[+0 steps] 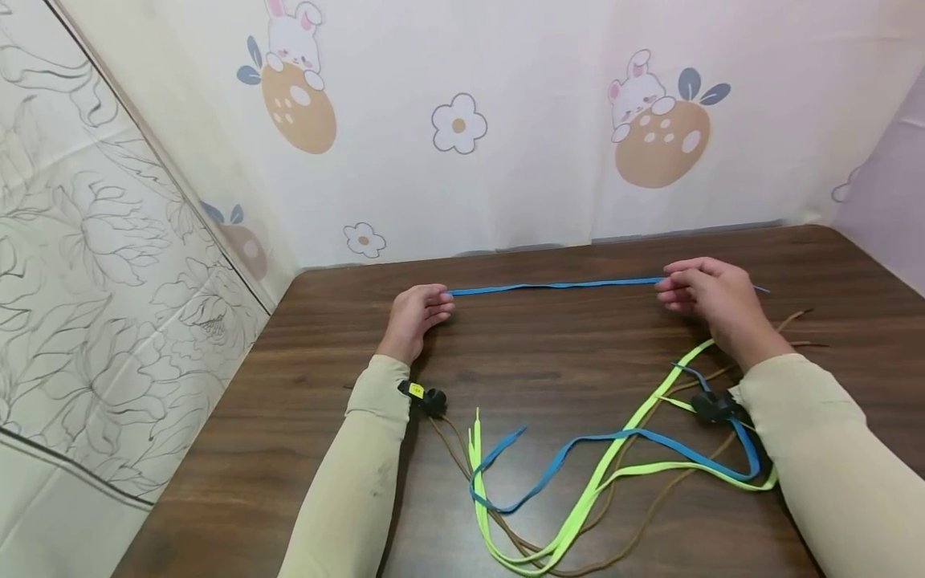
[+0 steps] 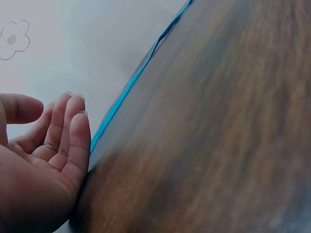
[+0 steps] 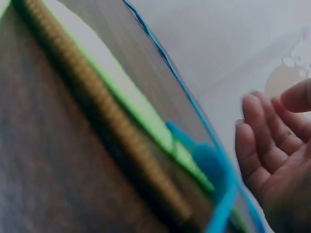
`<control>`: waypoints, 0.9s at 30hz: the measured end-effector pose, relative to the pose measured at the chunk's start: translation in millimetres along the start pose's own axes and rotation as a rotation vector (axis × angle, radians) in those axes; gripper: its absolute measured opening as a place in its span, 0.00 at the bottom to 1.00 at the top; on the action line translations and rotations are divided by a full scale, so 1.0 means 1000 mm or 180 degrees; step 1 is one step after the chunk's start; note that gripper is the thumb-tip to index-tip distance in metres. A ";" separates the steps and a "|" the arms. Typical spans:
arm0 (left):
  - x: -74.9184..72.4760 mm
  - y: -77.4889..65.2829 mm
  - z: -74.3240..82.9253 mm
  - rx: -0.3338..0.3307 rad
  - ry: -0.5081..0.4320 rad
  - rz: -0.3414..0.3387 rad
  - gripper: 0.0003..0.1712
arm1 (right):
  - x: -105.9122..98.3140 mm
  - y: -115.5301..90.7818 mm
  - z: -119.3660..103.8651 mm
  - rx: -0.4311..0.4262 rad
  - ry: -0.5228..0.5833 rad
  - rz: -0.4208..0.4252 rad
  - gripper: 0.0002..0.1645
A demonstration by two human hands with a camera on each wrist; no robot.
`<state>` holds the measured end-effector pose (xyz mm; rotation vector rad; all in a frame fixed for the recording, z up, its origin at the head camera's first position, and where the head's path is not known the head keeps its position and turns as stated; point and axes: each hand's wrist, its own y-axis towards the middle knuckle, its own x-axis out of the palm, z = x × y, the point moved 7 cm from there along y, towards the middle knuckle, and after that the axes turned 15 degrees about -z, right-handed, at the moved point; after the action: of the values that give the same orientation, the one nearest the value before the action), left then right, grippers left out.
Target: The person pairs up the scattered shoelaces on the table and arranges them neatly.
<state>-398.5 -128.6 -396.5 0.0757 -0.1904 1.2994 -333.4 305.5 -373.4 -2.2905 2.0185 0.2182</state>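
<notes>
A blue shoelace [image 1: 556, 285] stretches nearly straight across the far part of the table. At its left end is my left hand [image 1: 415, 317], fingers relaxed and thumb apart from them; in the left wrist view the lace [image 2: 127, 90] runs down behind the fingers [image 2: 78, 141]. My right hand [image 1: 711, 301] is over the lace near its right end, and a short tip shows beyond the hand. The right wrist view has the loosely bent fingers [image 3: 248, 141] beside the lace [image 3: 187, 92], thumb apart, with nothing between them.
Nearer me lies a loose tangle: another blue shoelace [image 1: 560, 457], yellow-green laces [image 1: 592, 490] and thin brown laces [image 1: 654, 514]. It reaches under my right forearm. A black wrist camera [image 1: 433, 401] sits at my left cuff. A patterned curtain [image 1: 535, 177] borders the table's far edge.
</notes>
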 end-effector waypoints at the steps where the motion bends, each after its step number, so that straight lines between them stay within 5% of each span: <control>1: 0.000 0.000 0.000 0.0002 0.0009 0.0009 0.19 | 0.004 0.002 -0.002 0.0060 -0.0186 -0.0079 0.19; 5: -0.001 -0.001 0.000 -0.0003 0.0011 0.0045 0.18 | 0.019 0.007 -0.012 0.0296 -0.0884 -0.0497 0.26; 13: 0.001 0.000 0.000 -0.0004 0.0041 0.0034 0.18 | 0.038 0.005 -0.027 0.0394 -0.1844 -0.1163 0.21; 27: 0.002 0.001 0.002 0.0037 0.0043 0.0023 0.15 | 0.066 -0.015 -0.038 0.0800 -0.2663 -0.2089 0.17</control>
<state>-398.9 -127.0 -394.5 0.0761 -0.1717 1.3082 -308.9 237.4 -347.0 -2.0447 0.8118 0.6730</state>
